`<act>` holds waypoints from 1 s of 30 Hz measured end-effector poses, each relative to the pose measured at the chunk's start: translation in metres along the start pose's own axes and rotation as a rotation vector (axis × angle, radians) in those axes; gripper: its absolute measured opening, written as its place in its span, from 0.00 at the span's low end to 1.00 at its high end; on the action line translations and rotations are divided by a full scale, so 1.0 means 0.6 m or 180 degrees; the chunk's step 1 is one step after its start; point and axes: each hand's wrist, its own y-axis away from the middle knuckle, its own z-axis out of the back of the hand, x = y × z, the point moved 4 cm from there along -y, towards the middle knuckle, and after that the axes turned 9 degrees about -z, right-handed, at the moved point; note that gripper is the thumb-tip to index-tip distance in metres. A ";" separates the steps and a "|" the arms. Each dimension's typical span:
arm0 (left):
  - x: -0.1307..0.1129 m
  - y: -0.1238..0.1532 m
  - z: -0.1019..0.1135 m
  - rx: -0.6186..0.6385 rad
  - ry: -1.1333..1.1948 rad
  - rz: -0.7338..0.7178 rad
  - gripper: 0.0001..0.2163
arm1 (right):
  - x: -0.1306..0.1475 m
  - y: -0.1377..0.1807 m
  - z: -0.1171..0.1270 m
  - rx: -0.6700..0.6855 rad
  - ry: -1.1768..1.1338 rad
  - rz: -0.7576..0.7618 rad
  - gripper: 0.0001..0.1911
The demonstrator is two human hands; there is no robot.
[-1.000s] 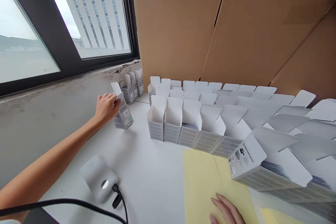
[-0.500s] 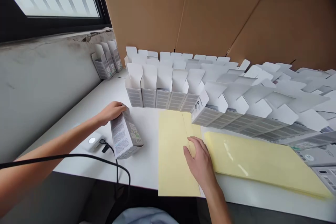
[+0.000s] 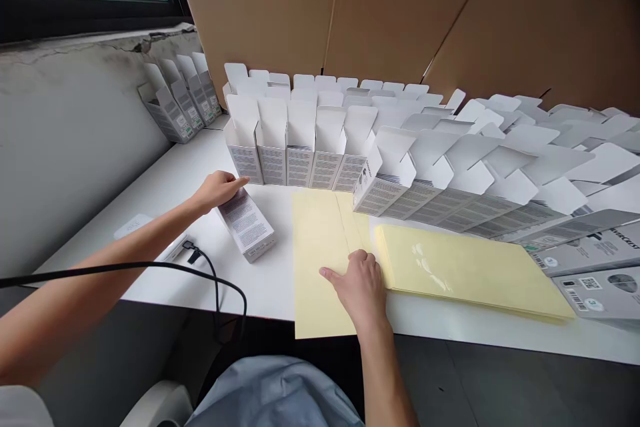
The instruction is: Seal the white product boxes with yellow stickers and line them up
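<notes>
My left hand (image 3: 220, 191) is closed on the far end of a small printed cardboard box (image 3: 247, 221), whose text-covered face is turned up over the white table. Whether the box fully rests on the table is not clear. My right hand (image 3: 361, 285) lies on a pale yellow sheet (image 3: 317, 267), thumb stretched out to the left and the other fingers slightly bent, holding nothing. Its fingers are beside the left end of a thick stack of yellow sheets (image 3: 470, 273). A thin line crosses the upper part of the single sheet.
Rows of upright boxes with raised flaps (image 3: 300, 163) stand along the back, before tall brown cardboard (image 3: 390, 7). A few more grey boxes (image 3: 173, 117) stand by the wall. A black cable (image 3: 150, 265) crosses the front left. Closed boxes (image 3: 600, 290) lie at right.
The box in my left hand has turned so its text face points up, its label side no longer showing. My right hand has shifted slightly, thumb further out. The whole view has shifted a little.
</notes>
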 end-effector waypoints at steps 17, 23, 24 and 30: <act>-0.098 0.250 -0.068 -0.1470 -0.0980 -0.5521 0.04 | -0.033 0.008 0.001 0.0640 -0.1994 -0.0067 0.27; -0.131 0.274 -0.136 -0.1014 -0.0113 -0.4699 0.11 | -0.023 0.056 -0.011 0.1924 -0.4105 0.0465 0.18; -0.135 0.279 -0.142 -0.1020 0.0020 -0.4570 0.14 | -0.019 0.063 -0.008 0.1923 -0.4235 0.0503 0.18; -0.129 0.289 -0.151 -0.1182 0.0718 -0.3841 0.15 | 0.005 0.084 0.012 0.1812 -0.4300 0.0763 0.16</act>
